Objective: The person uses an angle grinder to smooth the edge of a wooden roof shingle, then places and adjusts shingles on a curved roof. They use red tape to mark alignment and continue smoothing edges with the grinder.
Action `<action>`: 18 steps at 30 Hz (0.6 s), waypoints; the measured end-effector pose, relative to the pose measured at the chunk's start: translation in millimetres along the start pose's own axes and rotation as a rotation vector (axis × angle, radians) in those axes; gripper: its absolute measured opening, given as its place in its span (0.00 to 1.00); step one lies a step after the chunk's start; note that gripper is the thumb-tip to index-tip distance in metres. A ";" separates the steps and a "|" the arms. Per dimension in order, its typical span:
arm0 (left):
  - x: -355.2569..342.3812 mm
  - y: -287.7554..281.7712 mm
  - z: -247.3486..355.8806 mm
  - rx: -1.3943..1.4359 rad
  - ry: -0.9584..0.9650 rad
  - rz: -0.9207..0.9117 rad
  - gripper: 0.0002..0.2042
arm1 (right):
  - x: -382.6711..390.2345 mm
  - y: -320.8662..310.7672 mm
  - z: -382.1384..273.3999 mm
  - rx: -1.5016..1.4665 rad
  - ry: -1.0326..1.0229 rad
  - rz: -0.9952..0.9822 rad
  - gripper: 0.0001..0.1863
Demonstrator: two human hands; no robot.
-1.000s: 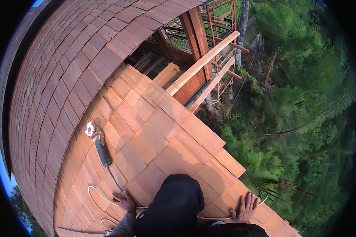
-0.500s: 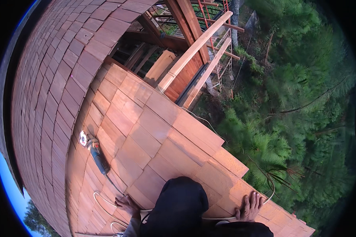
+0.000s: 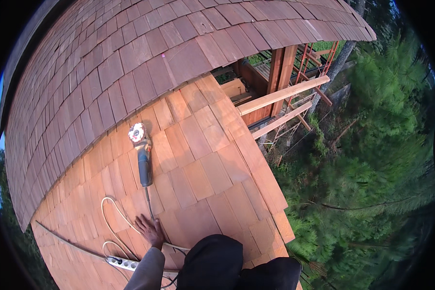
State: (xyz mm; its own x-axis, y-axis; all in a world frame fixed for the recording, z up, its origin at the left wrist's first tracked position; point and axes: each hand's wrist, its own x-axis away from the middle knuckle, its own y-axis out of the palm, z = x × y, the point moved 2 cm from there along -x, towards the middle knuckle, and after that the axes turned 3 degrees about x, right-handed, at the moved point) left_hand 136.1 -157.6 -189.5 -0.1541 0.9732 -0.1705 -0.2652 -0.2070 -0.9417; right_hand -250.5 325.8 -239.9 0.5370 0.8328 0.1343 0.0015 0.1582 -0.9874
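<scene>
My left hand (image 3: pixel 150 232) lies on the wooden shingles (image 3: pixel 191 198) with its fingers spread, holding nothing. Close to its fingers run the dark cord of an angle grinder (image 3: pixel 144 159) and a pale looped cable (image 3: pixel 112 199). The grinder rests on the shingles ahead of the hand, its disc end pointing away from me. Behind the hand, by my sleeve, a white power strip (image 3: pixel 125 264) lies with a dark plug in it. My right hand is outside the picture.
A darker, overhanging shingled roof (image 3: pixel 116 72) curves above. At the right the lower roof ends at a stepped edge (image 3: pixel 280 212), with trees (image 3: pixel 353 193) beyond. Wooden beams (image 3: pixel 285 94) and red scaffolding (image 3: pixel 302 70) stand by the far opening.
The view has swung left, so the grinder and beams sit further right and the power strip shows fully. My right hand, earlier flat near the roof edge, is out of view.
</scene>
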 end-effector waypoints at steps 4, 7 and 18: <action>-0.5 -2.0 -7.4 0.039 0.028 -0.046 0.48 | -3.7 10.9 3.8 0.180 -0.038 0.104 0.32; 0.1 -7.7 -16.0 0.028 0.105 -0.149 0.49 | -11.7 26.2 1.3 0.727 -0.138 0.424 0.31; 10.4 -30.2 -20.5 0.134 0.284 -0.109 0.43 | -10.8 34.4 -3.6 0.422 -0.038 0.201 0.30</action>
State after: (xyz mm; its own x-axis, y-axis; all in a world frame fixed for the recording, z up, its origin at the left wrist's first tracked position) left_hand 162.0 -139.1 -168.7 0.1484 0.9754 -0.1630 -0.3909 -0.0935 -0.9157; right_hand -253.2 320.4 -275.6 0.4600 0.8868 -0.0452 -0.4469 0.1872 -0.8748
